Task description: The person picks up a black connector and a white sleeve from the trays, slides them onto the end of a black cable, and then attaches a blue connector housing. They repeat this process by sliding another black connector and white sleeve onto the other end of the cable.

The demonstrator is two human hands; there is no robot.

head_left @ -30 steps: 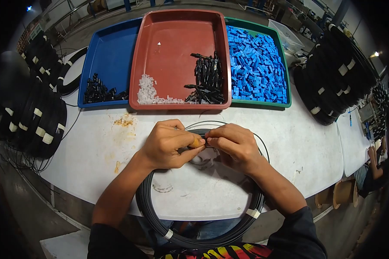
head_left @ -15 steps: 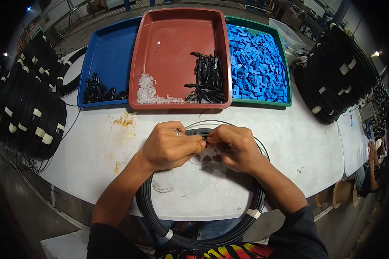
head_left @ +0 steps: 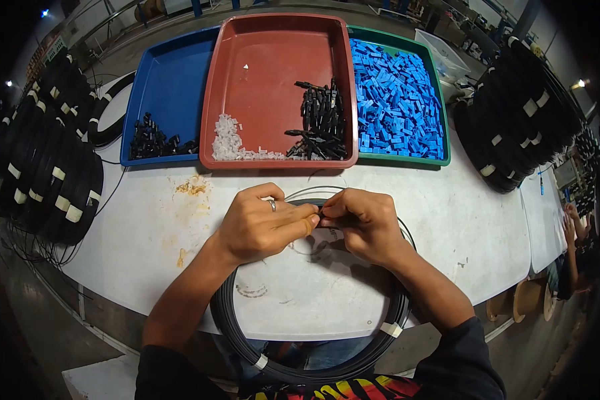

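Left hand (head_left: pixel 260 223) and right hand (head_left: pixel 367 223) pinched on a small dark piece (head_left: pixel 321 214)

I have the two hands almost fingertip to fingertip, each closed on that piece. The fingers cover most of it, so from here I cannot tell its shape. It sits by the far side of a black cable coil (head_left: pixel 225 303), which lies partly on the white table (head_left: pixel 467 233) and reaches past the near edge, with pale tape showing on it in two places. I see a ring (head_left: pixel 273 205) on the left hand. Beyond them stand three trays side by side: a blue tray (head_left: pixel 173 80) with black parts (head_left: pixel 155 141), a red tray (head_left: pixel 273 73) with clear pieces (head_left: pixel 227 138) near left and black connectors (head_left: pixel 321 120) at right, and a green tray (head_left: pixel 407 163) spread with blue pieces (head_left: pixel 397 100).
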